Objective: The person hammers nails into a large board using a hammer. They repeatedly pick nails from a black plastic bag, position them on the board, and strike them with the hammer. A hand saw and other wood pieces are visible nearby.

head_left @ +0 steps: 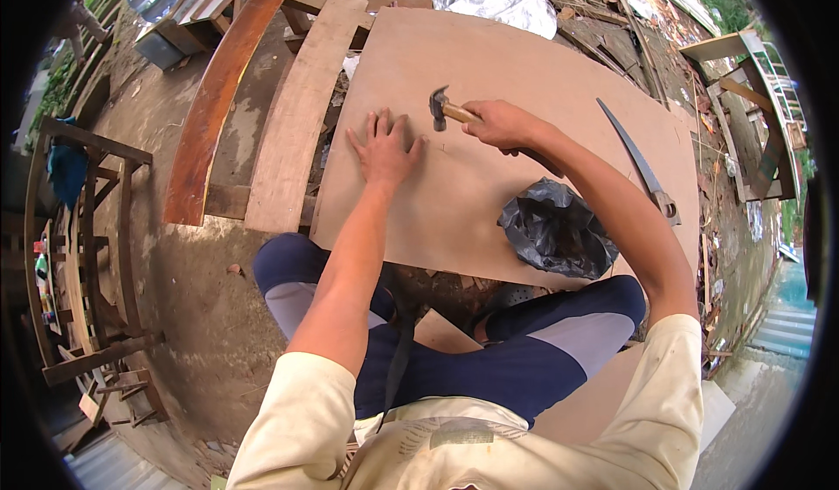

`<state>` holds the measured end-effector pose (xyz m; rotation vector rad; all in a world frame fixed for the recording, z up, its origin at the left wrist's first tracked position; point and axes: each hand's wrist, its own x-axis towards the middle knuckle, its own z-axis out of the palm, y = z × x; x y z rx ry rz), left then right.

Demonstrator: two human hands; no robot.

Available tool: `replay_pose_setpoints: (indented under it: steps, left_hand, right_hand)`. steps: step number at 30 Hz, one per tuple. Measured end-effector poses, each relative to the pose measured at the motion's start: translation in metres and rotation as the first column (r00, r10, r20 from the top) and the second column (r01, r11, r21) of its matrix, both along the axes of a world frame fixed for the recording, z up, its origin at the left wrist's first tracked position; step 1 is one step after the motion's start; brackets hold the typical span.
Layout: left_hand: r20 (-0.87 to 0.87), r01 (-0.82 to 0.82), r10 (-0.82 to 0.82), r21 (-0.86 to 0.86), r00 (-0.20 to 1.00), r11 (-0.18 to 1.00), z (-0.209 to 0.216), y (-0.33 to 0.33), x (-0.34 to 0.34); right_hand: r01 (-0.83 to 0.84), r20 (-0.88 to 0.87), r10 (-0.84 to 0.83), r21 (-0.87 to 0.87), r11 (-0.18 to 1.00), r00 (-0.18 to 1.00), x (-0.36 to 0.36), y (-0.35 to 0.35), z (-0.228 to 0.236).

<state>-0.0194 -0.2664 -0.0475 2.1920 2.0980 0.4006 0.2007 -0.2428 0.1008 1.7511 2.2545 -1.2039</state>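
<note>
Brown board (437, 219) fills the middle of the frame; left of centre, the left hand (386, 151) lies palm down on it, spread wide, gripping nothing; at upper centre, the right hand (500, 125), wrist bent, curls tightly round a hammer (456, 112); the shirt (542, 455), lower centre, bears print too faint to read.

Cream shirt (524, 462), navy and grey trousers (489, 372)

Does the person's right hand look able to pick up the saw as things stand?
Probably not straight away: the right hand is wrapped around the hammer. The saw lies uncovered on the board, off to the right, so the way otherwise seems free.
</note>
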Motion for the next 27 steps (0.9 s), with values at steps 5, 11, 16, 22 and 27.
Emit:
replay_pose_setpoints:
  steps: [5,11,16,22,27]
  left_hand:
    - [0.028,0.008,-0.009,0.031,1.000,0.999,-0.001,0.000,-0.002]
    - [0.053,-0.001,-0.001,0.028,0.999,1.000,-0.001,-0.001,-0.002]
    - [0.074,-0.003,-0.001,0.049,0.997,0.999,-0.005,0.002,0.000]
    - [0.068,-0.004,0.002,0.036,0.998,0.999,-0.004,0.000,-0.003]
    - [0.090,0.019,-0.022,0.026,0.996,0.999,0.001,0.000,0.004]
  right_hand:
    - [0.060,-0.042,-0.053,0.196,0.979,0.998,-0.005,-0.018,-0.006]
    - [0.323,-0.290,-0.206,0.451,0.832,0.935,-0.020,-0.061,-0.017]
    - [0.240,-0.029,-0.240,0.257,0.936,0.970,-0.017,-0.078,-0.045]
    - [0.460,-0.383,-0.291,0.491,0.740,0.877,-0.035,-0.078,0.009]
    - [0.398,-0.251,-0.317,0.424,0.813,0.915,-0.026,-0.102,-0.059]
